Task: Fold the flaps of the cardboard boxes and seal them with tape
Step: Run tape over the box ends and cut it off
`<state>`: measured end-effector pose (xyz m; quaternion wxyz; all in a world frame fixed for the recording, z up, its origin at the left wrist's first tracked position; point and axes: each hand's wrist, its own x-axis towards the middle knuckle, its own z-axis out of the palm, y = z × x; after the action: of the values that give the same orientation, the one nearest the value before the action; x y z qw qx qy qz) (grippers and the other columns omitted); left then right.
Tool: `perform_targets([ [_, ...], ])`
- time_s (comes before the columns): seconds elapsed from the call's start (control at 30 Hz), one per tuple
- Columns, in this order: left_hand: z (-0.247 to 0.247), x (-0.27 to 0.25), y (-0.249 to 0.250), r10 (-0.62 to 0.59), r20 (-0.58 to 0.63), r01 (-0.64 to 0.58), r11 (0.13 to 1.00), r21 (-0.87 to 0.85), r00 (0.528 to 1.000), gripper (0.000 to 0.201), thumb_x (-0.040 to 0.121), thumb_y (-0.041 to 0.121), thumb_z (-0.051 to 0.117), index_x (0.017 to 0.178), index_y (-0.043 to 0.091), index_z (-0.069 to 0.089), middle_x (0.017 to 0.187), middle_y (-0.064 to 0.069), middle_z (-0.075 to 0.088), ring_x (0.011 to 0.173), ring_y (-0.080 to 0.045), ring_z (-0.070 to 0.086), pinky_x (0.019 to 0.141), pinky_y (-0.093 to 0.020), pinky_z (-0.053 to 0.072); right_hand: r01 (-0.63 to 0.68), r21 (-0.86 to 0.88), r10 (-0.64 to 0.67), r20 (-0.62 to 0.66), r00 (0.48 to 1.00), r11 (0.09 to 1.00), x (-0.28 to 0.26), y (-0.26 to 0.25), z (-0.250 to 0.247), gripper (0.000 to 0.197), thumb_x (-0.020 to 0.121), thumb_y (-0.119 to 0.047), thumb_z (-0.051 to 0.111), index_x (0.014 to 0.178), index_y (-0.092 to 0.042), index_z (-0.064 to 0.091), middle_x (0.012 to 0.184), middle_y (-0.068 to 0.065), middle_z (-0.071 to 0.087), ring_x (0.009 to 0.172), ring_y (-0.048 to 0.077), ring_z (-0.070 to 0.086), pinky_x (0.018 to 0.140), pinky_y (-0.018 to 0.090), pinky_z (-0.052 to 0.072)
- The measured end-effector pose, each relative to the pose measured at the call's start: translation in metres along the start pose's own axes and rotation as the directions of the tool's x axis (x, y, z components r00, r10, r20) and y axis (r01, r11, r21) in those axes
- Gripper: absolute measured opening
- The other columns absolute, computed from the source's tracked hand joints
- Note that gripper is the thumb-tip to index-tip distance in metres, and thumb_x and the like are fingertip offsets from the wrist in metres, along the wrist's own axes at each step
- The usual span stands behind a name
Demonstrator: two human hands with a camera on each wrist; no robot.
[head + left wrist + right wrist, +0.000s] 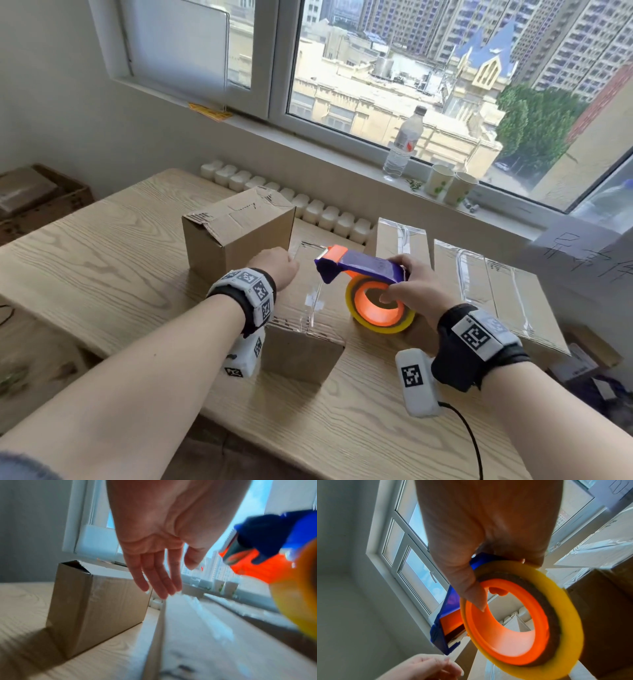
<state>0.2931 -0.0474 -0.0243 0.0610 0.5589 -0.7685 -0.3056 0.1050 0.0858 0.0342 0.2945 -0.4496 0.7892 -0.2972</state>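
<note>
A low cardboard box [301, 356] stands in front of me, flaps folded flat, clear tape [317, 303] running along its top seam. My left hand [281, 263] hovers over the box's far left corner with straight, relaxed fingers [154, 577] and holds nothing. My right hand [406, 282] grips a tape dispenser [363, 269] with a blue handle, orange core and yellow roll [563, 601]; the thumb [471, 592] hooks into the core. The dispenser is held over the right side of the box top. A taller box [239, 229] behind on the left has loosely folded, untaped flaps.
Two taped boxes [402, 240] [496, 294] lie at the right of the wooden table [102, 260]. A white radiator [308, 205] runs behind. A water bottle [404, 144] and two paper cups [448, 185] stand on the windowsill. A cable [466, 435] trails from my right wrist.
</note>
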Motion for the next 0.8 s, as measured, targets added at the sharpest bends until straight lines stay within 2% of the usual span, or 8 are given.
perform_targets([
  [0.07, -0.003, 0.002, 0.011, 0.020, 0.053, -0.007, 0.974, -0.225, 0.998, 0.033, 0.097, 0.027, 0.042, 0.084, 0.011, 0.067, 0.084, -0.005, 0.067, 0.078, -0.020, 0.062, 0.069, -0.027, 0.044, 0.025, 0.001, -0.025, -0.020, 0.999, 1.000, -0.004, 0.000, -0.004, 0.052, 0.066, 0.008, 0.071, 0.107, -0.019, 0.052, 0.092, 0.002, 0.056, 0.076, 0.014, 0.054, 0.059, 0.021, 0.044],
  [0.13, -0.004, 0.000, 0.022, 0.005, 0.158, 0.065, 0.897, -0.436, 0.987, 0.038, 0.099, 0.026, 0.039, 0.075, 0.008, 0.062, 0.075, -0.004, 0.064, 0.065, -0.016, 0.057, 0.063, -0.024, 0.042, 0.056, 0.007, -0.055, -0.033, 0.998, 0.998, -0.008, -0.002, -0.006, 0.051, 0.066, 0.009, 0.070, 0.104, -0.020, 0.052, 0.090, 0.000, 0.057, 0.075, 0.012, 0.053, 0.059, 0.020, 0.044],
  [0.27, -0.013, -0.009, 0.032, 0.011, 0.321, 0.209, 0.739, -0.640, 0.947, 0.037, 0.099, 0.023, 0.040, 0.074, 0.004, 0.058, 0.069, -0.007, 0.065, 0.061, -0.015, 0.061, 0.063, -0.025, 0.049, 0.090, 0.017, -0.089, -0.058, 0.994, 0.996, -0.013, -0.007, -0.008, 0.052, 0.065, 0.010, 0.071, 0.104, -0.020, 0.053, 0.090, 0.001, 0.057, 0.074, 0.012, 0.054, 0.060, 0.020, 0.044],
  [0.37, -0.019, -0.012, 0.033, 0.035, 0.356, 0.238, 0.682, -0.691, 0.934, 0.027, 0.096, 0.019, 0.050, 0.075, 0.005, 0.059, 0.051, -0.001, 0.064, 0.045, -0.008, 0.060, 0.056, -0.021, 0.052, 0.100, 0.028, -0.098, -0.072, 0.993, 0.995, -0.016, -0.009, -0.008, 0.052, 0.065, 0.010, 0.071, 0.104, -0.020, 0.053, 0.090, 0.001, 0.058, 0.073, 0.013, 0.054, 0.060, 0.020, 0.044],
  [0.43, -0.023, -0.013, 0.032, 0.033, 0.352, 0.245, 0.658, -0.712, 0.935, 0.022, 0.094, 0.016, 0.054, 0.076, 0.005, 0.060, 0.049, 0.000, 0.063, 0.044, -0.007, 0.060, 0.055, -0.020, 0.052, 0.102, 0.020, -0.100, -0.077, 0.992, 0.995, -0.019, -0.010, -0.008, 0.052, 0.065, 0.009, 0.071, 0.104, -0.021, 0.054, 0.089, 0.001, 0.059, 0.073, 0.013, 0.055, 0.060, 0.019, 0.045],
  [0.67, -0.032, -0.020, 0.026, 0.053, 0.330, 0.231, 0.612, -0.757, 0.942, 0.009, 0.091, 0.010, 0.059, 0.083, 0.005, 0.061, 0.065, -0.005, 0.065, 0.062, -0.012, 0.061, 0.052, -0.020, 0.054, 0.090, 0.021, -0.088, -0.082, 0.993, 0.996, -0.022, -0.013, -0.008, 0.054, 0.064, 0.008, 0.072, 0.105, -0.021, 0.054, 0.096, 0.005, 0.060, 0.083, 0.020, 0.059, 0.069, 0.026, 0.051],
  [0.73, -0.033, -0.023, 0.026, 0.051, 0.335, 0.236, 0.609, -0.757, 0.941, 0.008, 0.090, 0.011, 0.060, 0.085, 0.005, 0.061, 0.075, -0.007, 0.064, 0.067, -0.013, 0.061, 0.054, -0.020, 0.054, 0.094, 0.020, -0.092, -0.078, 0.993, 0.995, -0.023, -0.014, -0.007, 0.055, 0.064, 0.008, 0.072, 0.107, -0.021, 0.054, 0.096, 0.004, 0.060, 0.083, 0.019, 0.059, 0.066, 0.023, 0.051],
  [0.8, -0.033, -0.025, 0.026, 0.040, 0.346, 0.259, 0.581, -0.772, 0.938, 0.010, 0.089, 0.013, 0.062, 0.084, 0.004, 0.060, 0.073, -0.007, 0.065, 0.064, -0.012, 0.062, 0.053, -0.018, 0.054, 0.102, 0.027, -0.100, -0.071, 0.992, 0.994, -0.026, -0.016, -0.007, 0.055, 0.065, 0.009, 0.071, 0.109, -0.019, 0.054, 0.094, 0.003, 0.059, 0.078, 0.015, 0.057, 0.058, 0.018, 0.047],
])
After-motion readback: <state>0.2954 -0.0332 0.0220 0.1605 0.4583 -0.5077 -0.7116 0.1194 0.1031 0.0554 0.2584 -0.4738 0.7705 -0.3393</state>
